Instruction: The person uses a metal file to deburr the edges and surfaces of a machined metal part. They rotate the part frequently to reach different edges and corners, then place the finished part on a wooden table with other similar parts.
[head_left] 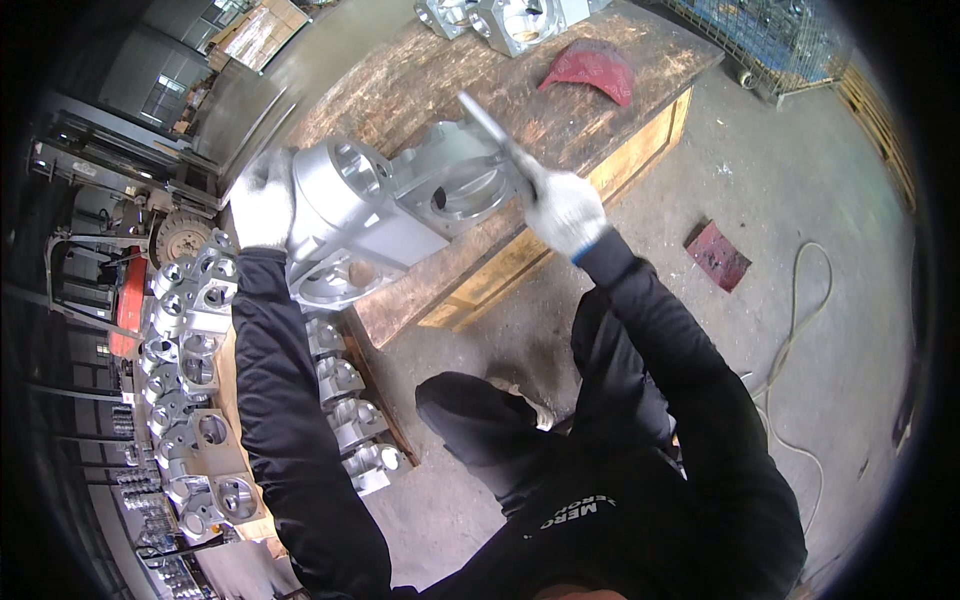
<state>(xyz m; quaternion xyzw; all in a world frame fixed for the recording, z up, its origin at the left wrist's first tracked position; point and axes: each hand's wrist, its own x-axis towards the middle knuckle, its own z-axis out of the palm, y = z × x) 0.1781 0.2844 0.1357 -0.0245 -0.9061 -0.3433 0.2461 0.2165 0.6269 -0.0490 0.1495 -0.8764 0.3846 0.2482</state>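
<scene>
Black jacket nearest, right grip clasps blurred bar; can't tell whether left grip clasps casting.

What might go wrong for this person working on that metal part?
The metal casting lies near the edge of the wooden bench and might tip off if pushed. The slim bar-shaped tool in the right hand could slip and scratch the casting. The loose cord on the floor could perhaps trip someone.

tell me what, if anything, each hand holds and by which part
The right hand grips a long grey tool by its near end. The left hand is against the silver casting's left end; whether it grips cannot be told.
</scene>
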